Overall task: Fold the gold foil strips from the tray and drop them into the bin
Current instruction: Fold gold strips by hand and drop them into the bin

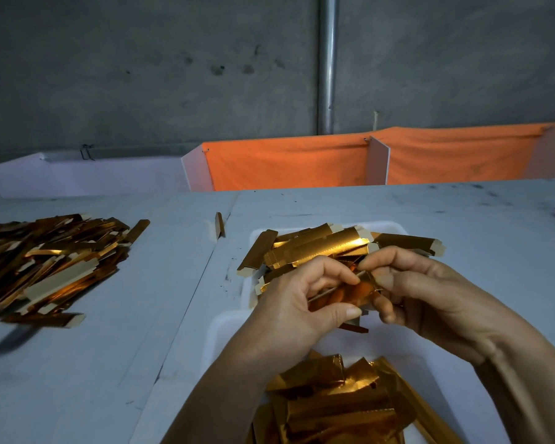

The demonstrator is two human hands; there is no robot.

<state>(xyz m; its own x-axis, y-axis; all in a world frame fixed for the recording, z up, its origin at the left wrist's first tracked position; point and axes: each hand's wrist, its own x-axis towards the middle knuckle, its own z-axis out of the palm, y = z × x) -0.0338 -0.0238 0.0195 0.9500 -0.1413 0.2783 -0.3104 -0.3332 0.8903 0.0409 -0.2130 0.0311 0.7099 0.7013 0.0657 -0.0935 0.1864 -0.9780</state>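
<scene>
Just above the tray (pixel 244 293), both hands pinch one gold foil strip (pixel 343 291) between them, and the strip lies slantwise from lower left to upper right. On the strip's near end the left hand (pixel 297 302) has its thumb laid along the lower edge and its fingers curled over the top. At the far end the right hand (pixel 420 293) curls its fingers round the strip, with the thumb on the upper side. How far the strip is folded cannot be told, as the fingers hide most of it. Behind the hands, at the far end of the tray, lies a loose heap of strips (pixel 318 248), some overhanging the rim on the left and right. Nearer than the tray, below the wrists, a white bin (pixel 220 334) holds crumpled foil pieces (pixel 337 402). Both tray and bin rest on a white table (pixel 116 331). Left of the tray, well apart from it, a big pile (pixel 45 264) of strips spreads over the table. One single strip (pixel 219 225) lies between that pile and the tray, toward the far side. Beyond the tray, at the table's far edge, white dividers (pixel 378 161) stand with orange cloth (pixel 285 165) hung between them. Behind those rises a grey wall (pixel 141 68) with a metal pipe (pixel 327 62) running straight up it.
</scene>
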